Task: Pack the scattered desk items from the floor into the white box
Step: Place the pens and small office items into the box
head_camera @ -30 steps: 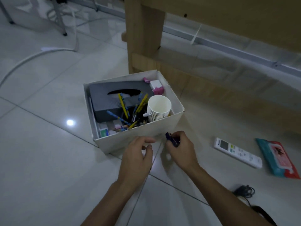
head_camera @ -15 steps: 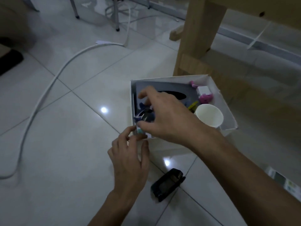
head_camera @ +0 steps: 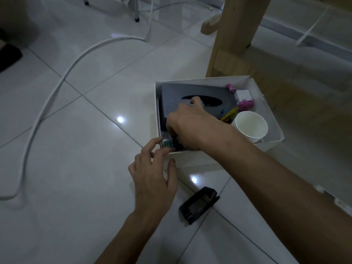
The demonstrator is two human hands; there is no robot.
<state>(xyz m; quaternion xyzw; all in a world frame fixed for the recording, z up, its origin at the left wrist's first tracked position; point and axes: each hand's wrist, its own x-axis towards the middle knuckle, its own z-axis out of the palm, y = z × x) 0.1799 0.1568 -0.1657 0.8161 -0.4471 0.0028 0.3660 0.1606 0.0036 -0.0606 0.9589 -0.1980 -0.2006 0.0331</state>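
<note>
The white box (head_camera: 200, 79) stands on the tiled floor by a wooden table leg. Inside lie a grey tissue box (head_camera: 175, 94), a stack of paper cups (head_camera: 251, 126), several pens (head_camera: 229, 116), a small white carton (head_camera: 242, 95) and pink items (head_camera: 246, 103). My right hand (head_camera: 190, 124) reaches down into the box's near left part, fingers curled downward and their tips hidden. My left hand (head_camera: 154, 174) rests at the box's near left corner, fingers spread, touching the rim beside a small teal-and-white item (head_camera: 167, 143). A black device (head_camera: 200, 204) lies on the floor just in front of the box.
A thick white hose (head_camera: 57, 88) curves across the floor on the left. The wooden table leg (head_camera: 234, 35) and its crossbar stand right behind the box. A white remote (head_camera: 323, 195) peeks out behind my right forearm. Chair legs stand at the far top.
My right hand carried a small dark blue item from the floor over the box and has dropped lower into it. My left hand stayed at the box's near corner. The view shifted left.
</note>
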